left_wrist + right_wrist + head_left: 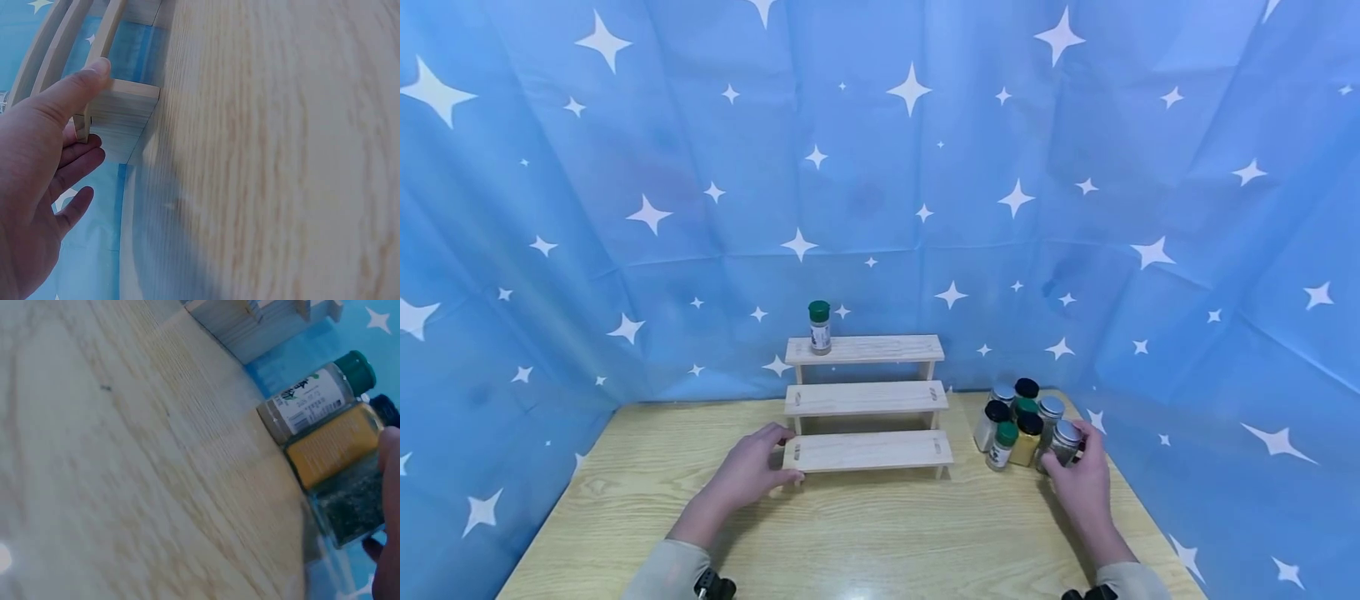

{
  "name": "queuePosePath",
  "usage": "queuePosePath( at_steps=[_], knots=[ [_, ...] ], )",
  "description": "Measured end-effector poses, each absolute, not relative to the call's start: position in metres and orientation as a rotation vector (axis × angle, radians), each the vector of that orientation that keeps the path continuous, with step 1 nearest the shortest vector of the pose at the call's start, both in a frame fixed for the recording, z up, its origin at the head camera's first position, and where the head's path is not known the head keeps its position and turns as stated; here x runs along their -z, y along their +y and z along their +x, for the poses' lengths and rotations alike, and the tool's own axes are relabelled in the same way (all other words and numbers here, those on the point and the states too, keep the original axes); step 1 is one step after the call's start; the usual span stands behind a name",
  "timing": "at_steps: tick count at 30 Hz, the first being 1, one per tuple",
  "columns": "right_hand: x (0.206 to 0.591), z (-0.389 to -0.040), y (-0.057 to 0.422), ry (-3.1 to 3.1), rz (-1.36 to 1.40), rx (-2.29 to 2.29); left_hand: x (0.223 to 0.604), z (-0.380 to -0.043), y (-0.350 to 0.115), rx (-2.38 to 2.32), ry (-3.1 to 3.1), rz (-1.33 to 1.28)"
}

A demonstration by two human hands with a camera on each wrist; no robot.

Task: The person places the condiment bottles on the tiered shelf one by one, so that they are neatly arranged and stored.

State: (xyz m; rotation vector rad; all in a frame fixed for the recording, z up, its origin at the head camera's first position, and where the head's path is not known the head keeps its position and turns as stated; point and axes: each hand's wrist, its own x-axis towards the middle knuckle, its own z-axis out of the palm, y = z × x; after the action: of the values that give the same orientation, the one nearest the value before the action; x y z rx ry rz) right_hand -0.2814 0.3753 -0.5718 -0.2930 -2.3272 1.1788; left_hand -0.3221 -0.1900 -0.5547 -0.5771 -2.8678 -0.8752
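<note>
At the left end of a three-step wooden rack (872, 451), my left hand (747, 472) pinches the lowest board, thumb on its front side and fingertips behind (44, 144). On the rack's top step, toward the left, stands a green-capped spice jar (820, 327). My right hand (1086, 485) grips a silver-lidded glass jar of dark green flakes (1063, 442), thumb on the near side and fingers round the far side. That jar is at the front right of a tight group. Beside it are a yellow spice jar with a black lid (337, 447) and a green-capped jar with a white label (312, 400).
Behind these, more jars with black (1027, 387), silver and green lids stand close together on the wooden table (880, 533). A blue curtain with white stars (880, 183) hangs along the back and both sides, right at the table's edges.
</note>
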Motion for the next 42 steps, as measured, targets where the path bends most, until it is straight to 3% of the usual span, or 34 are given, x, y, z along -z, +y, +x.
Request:
queuePosePath(
  at_steps=[6, 17, 42],
  knots=[
    [0.548, -0.273, 0.372, -2.204, -0.297, -1.227, 0.553, -0.322, -0.189, 0.879, -2.870, -0.574],
    [0.485, -0.291, 0.340, -2.051, 0.054, -1.121, 0.551, -0.321, -0.189, 0.865, -2.871, -0.559],
    [0.406, -0.373, 0.221, -2.189, 0.565, -1.364, 0.557, -0.321, -0.188, 0.885, -2.853, -0.554]
  ],
)
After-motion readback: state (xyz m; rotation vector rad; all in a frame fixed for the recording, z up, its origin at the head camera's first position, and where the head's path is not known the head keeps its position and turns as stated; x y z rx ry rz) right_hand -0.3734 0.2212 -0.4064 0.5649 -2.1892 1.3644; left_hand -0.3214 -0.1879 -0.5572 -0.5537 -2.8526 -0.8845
